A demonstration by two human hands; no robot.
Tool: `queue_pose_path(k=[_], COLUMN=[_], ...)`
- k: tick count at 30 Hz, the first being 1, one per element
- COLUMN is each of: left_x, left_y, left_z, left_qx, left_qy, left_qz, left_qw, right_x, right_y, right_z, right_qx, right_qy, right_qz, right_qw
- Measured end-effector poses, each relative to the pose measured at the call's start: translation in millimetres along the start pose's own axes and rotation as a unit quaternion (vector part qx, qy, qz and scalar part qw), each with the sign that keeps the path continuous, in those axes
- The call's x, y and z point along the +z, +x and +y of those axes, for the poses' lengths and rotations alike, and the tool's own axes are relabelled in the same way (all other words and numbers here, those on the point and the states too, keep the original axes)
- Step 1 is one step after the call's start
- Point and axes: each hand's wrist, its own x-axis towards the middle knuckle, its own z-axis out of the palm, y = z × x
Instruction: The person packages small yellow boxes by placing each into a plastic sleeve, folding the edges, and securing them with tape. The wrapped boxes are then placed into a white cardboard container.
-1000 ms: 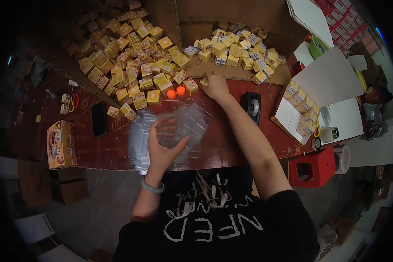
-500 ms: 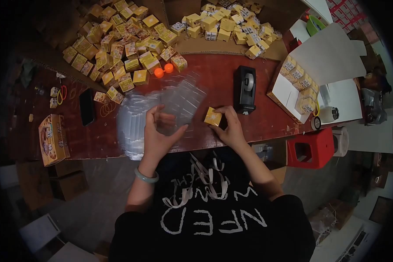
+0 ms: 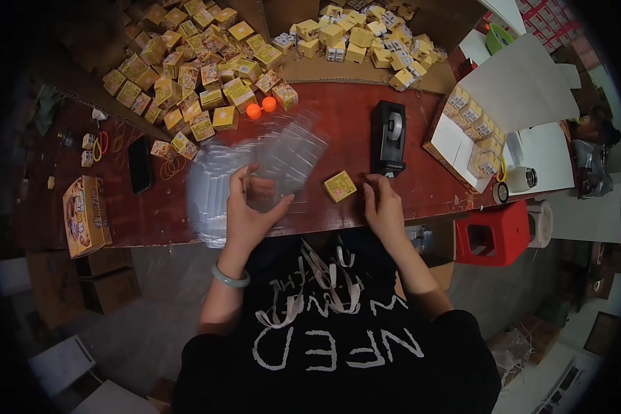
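While my left hand point(image 3: 247, 215) curved by clear plastic sheets point(image 3: 295, 153), centre-left, grip impossible to tell | my right hand point(image 3: 388, 210) gaped, fingers parted | yellow box point(image 3: 339, 186) lay mid-frame, just beside it!

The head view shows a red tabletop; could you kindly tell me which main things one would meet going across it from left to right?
Printed carton → black phone → left hand → lone small yellow box → right hand → open carton.
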Motion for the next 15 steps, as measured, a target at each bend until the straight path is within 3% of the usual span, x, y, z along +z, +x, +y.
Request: queue_pose_path(k=[2, 4, 6, 9, 11, 13, 15], left_x=[2.8, 5.1, 7.6, 11.8, 14.1, 20.5, 29.5], left_y=[-0.6, -0.1, -0.6, -0.2, -1.1, -1.1, -3.5], left_z=[-1.8, 0.2, 1.3, -3.2, -6.2, -2.5, 4.2], left_qx=[0.007, 0.018, 0.022, 0.035, 0.058, 0.063, 0.059], left_qy=[-0.003, -0.002, -0.013, -0.029, -0.019, -0.033, -0.042], left_qz=[0.000, -0.022, -0.043, -0.057, -0.052, -0.045, -0.041], left_qw=[1.000, 1.000, 0.999, 0.997, 0.997, 0.996, 0.997], right_x=[-19.1, -24.2, -15.6, -7.7, -23.2, -27.0, -22.9], right_y=[0.6, 15.2, 26.3, 43.1, 47.4, 48.1, 50.9], right_z=[-26.4, -37.9, -28.8, -11.4, -38.7, -66.9, -87.7], right_qx=[0.048, -0.176, -0.287, -0.289, -0.219, -0.183, -0.238], right_qy=[-0.019, -0.069, -0.093, -0.050, 0.132, 0.330, 0.315], right_qz=[-0.033, -0.078, -0.185, -0.240, -0.148, -0.020, 0.019], right_qw=[0.998, 0.979, 0.935, 0.925, 0.955, 0.926, 0.918])
